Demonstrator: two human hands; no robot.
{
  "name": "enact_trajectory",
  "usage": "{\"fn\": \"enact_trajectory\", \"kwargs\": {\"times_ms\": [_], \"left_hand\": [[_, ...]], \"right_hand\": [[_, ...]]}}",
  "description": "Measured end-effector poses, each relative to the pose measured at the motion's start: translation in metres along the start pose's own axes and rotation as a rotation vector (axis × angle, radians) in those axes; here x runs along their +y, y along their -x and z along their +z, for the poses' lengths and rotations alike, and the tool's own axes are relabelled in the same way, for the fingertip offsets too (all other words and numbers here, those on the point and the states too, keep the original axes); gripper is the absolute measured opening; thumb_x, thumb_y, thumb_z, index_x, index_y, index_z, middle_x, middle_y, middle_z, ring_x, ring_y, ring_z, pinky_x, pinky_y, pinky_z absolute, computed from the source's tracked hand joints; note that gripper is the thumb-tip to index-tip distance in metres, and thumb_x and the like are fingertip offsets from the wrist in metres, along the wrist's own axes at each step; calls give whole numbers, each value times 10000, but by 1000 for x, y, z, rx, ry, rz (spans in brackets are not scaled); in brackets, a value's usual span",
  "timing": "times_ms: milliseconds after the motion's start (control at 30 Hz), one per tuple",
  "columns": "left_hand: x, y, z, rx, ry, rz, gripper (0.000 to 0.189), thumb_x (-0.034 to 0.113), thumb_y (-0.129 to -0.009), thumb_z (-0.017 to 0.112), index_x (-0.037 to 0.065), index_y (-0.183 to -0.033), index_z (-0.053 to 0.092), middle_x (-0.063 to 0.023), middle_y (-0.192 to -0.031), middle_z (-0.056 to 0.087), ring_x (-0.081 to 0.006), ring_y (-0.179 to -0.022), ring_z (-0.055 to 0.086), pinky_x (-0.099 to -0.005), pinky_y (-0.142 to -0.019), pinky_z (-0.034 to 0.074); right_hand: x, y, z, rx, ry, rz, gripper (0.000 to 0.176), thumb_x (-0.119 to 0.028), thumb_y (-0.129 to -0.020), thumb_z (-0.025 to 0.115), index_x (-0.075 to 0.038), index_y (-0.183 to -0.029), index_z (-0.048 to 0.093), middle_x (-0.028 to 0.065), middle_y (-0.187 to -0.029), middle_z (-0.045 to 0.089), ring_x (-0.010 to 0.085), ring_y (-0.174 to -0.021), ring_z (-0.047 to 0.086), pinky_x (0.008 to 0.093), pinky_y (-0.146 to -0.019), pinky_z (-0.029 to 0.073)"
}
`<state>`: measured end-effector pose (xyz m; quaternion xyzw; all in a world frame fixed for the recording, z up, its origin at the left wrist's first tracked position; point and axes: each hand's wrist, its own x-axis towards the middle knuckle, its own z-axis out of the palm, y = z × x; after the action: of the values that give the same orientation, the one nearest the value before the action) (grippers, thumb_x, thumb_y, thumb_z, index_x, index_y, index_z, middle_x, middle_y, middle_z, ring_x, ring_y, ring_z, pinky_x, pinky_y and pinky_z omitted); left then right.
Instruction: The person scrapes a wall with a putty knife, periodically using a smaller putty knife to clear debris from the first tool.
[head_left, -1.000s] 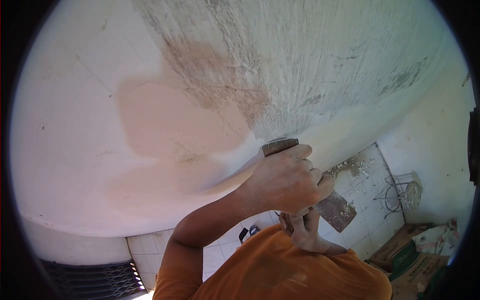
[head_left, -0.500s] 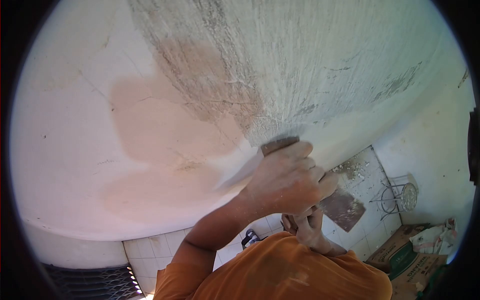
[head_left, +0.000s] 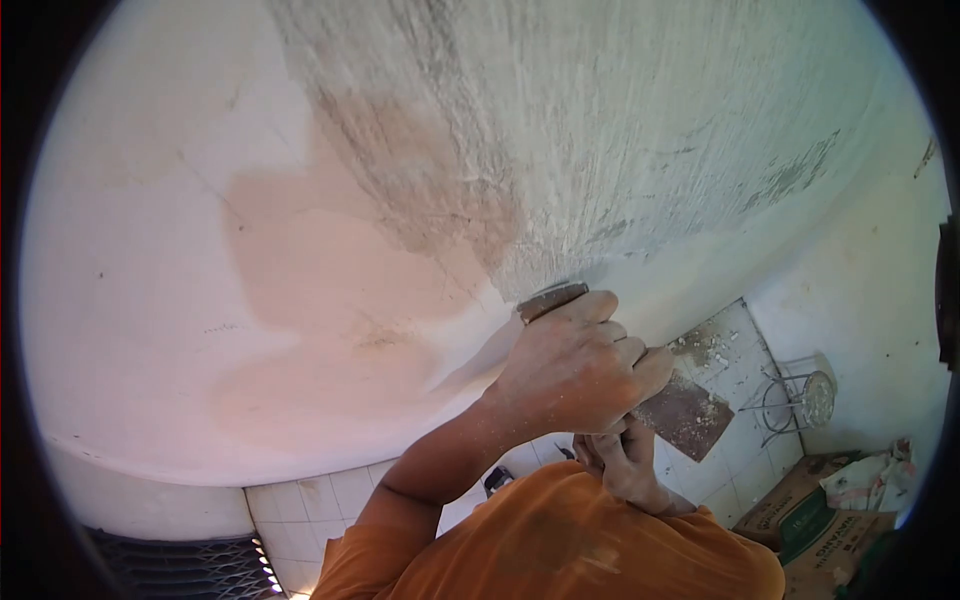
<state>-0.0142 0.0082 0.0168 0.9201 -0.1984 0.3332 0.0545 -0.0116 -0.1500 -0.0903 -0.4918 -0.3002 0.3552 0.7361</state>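
Note:
My left hand (head_left: 570, 365), dusted white, is closed around a scraper (head_left: 553, 300). Its blade edge touches the wall (head_left: 380, 260) at the lower border of a rough, scraped area. Below it, my right hand (head_left: 625, 468) is closed, holding a wide, flat putty knife (head_left: 688, 418) with whitish crumbs on its brown blade. The handles of both tools are mostly hidden by my fingers. Left of the scraper the wall is smooth with damp-looking pinkish patches; above and to the right it is grey and streaked.
White plaster flakes (head_left: 712, 345) lie on the tiled floor (head_left: 310, 500) by the wall's foot. A round metal-legged stool (head_left: 817, 400) stands at the right. Cardboard boxes (head_left: 835, 545) with a white bag (head_left: 870, 478) sit at lower right. A dark metal lattice (head_left: 180, 560) is at lower left.
My left hand and the scraper have come slightly down along the wall. More crumbs show on the putty knife in my right hand, which has shifted little.

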Motion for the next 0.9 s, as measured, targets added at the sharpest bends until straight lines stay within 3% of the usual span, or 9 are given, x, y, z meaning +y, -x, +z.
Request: {"fn": "enact_trajectory", "kwargs": {"times_ms": [267,400,533,900], "left_hand": [[-1,-4,-8,14,38,-11,135,271,-608,587,155,-637,524,29,-526,475,-128,-517,511,-260,-579,373],[0,5,5,47,25,-22,121,260,-623,586,155,-640,527,29,-535,480,-131,-517,510,-263,-580,376],[0,-5,-7,60,27,-23,108,249,-638,586,158,-641,529,37,-531,473,-131,-510,501,-268,-570,379],[2,1,-3,100,-13,-54,110,253,-629,595,169,-626,524,49,-505,416,-121,-497,478,-264,-523,363]], "right_hand": [[-6,-7,5,2,21,-87,286,-199,-1007,445,-33,-775,457,-24,-522,366,66,-429,345,225,-415,340],[-1,-3,5,81,10,28,316,-201,-1006,449,-33,-739,466,-31,-509,359,66,-420,343,224,-405,328],[-19,-12,10,0,-55,-84,334,-217,-1010,441,-36,-730,468,-37,-505,356,53,-423,341,218,-402,308],[-14,-9,-11,-81,244,61,350,-270,-1017,412,-36,-766,475,-26,-536,399,45,-448,371,206,-411,282]]}}
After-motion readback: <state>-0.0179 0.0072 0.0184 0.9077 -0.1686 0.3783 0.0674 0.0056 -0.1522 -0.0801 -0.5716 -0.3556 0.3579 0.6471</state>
